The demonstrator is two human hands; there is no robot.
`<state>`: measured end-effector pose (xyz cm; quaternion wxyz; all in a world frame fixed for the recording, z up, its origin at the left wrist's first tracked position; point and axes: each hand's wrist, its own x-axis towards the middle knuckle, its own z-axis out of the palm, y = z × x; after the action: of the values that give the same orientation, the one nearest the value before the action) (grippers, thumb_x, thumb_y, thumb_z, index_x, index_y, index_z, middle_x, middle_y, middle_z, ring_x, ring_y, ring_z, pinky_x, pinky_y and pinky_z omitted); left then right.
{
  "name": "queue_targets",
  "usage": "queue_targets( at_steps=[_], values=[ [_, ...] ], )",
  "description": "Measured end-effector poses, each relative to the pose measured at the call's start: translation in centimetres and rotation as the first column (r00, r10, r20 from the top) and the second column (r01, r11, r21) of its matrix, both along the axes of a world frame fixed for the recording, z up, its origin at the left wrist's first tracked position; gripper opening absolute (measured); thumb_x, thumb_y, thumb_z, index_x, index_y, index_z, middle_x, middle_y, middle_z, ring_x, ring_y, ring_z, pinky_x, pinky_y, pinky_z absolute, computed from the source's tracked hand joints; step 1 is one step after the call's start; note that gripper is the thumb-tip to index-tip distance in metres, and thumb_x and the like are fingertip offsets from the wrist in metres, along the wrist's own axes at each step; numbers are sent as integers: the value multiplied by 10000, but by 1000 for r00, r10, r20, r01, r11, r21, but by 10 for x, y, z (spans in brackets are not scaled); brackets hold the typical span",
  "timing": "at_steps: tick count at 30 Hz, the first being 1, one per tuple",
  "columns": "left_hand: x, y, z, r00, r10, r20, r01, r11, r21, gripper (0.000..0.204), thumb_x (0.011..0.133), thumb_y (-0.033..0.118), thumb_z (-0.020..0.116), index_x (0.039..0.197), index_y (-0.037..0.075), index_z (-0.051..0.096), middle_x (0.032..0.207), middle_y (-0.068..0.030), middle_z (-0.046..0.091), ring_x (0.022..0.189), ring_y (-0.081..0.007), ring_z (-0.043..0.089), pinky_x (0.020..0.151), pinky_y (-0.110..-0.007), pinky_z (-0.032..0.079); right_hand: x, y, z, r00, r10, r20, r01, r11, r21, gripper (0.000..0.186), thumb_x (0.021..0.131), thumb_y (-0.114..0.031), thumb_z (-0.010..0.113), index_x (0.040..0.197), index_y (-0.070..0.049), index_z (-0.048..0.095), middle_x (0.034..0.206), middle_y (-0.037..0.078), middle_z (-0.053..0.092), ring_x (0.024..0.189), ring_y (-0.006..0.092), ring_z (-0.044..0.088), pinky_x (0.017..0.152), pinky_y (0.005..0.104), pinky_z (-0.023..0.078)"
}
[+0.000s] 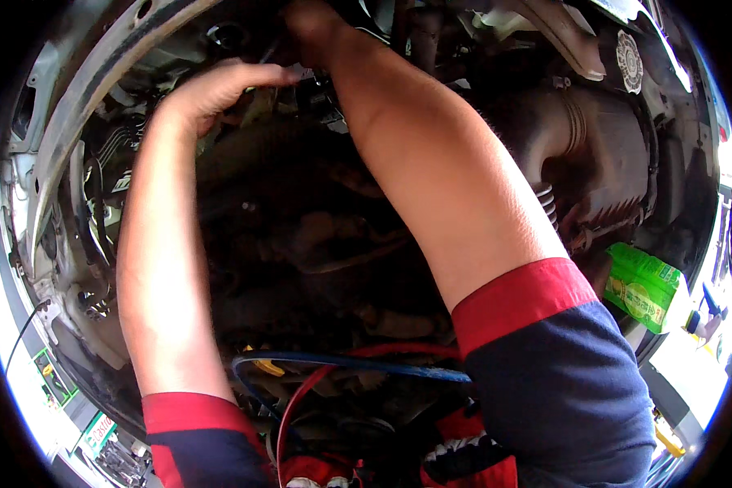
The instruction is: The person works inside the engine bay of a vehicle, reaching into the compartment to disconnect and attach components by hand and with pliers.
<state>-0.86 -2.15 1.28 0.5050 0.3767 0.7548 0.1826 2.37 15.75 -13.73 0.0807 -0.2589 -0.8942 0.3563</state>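
Observation:
I reach with both arms into a vehicle's engine bay. At the upper left, my left hand has one digit stretched out toward the right, and I see nothing held in it. The hand's other fingers are partly hidden in shade. My right hand is farther in, at the top edge, blurred and dark, so its fingers cannot be made out. Between the two hands shows a thin rod-like piece. Dark engine parts lie just below them.
A blue hose and a red hose cross in front of me. A green packet rests at the right edge, near a large dark housing. The curved metal body edge runs along the left.

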Motion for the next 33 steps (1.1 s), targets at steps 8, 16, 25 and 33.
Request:
queue_targets(
  at_steps=[8,16,25,33],
  values=[
    [-5,-18,-43,972,234,29,-229,908,352,358,702,342,655,882,39,718,851,-29,636,791,-188,544,723,-325,414,-13,-9,-4,1000,-16,24,13,995,97,362,945,-258,552,1175,-75,764,1203,168,741,1092,314,729,953,446,568],
    [13,21,-5,946,0,-324,109,942,318,405,792,357,625,800,-45,678,726,-76,652,766,-160,575,712,-366,453,15,6,10,999,32,16,-32,999,-22,366,940,-265,555,1172,-75,765,1201,167,742,1090,314,729,954,448,566],
    [2,-2,-19,924,66,-377,78,932,354,414,807,401,637,938,23,743,899,-73,705,858,-184,625,823,-340,469,-11,14,-4,998,37,51,-48,972,231,370,934,-273,558,1169,-76,766,1198,166,744,1088,313,730,956,451,563],
    [1,-9,-33,969,69,-235,21,932,361,288,797,356,638,886,102,740,776,-12,620,727,-161,546,685,-337,424,-18,0,5,985,88,147,-116,974,194,382,937,-273,530,1176,-91,766,1256,146,726,1131,316,713,983,453,555]
  ],
)
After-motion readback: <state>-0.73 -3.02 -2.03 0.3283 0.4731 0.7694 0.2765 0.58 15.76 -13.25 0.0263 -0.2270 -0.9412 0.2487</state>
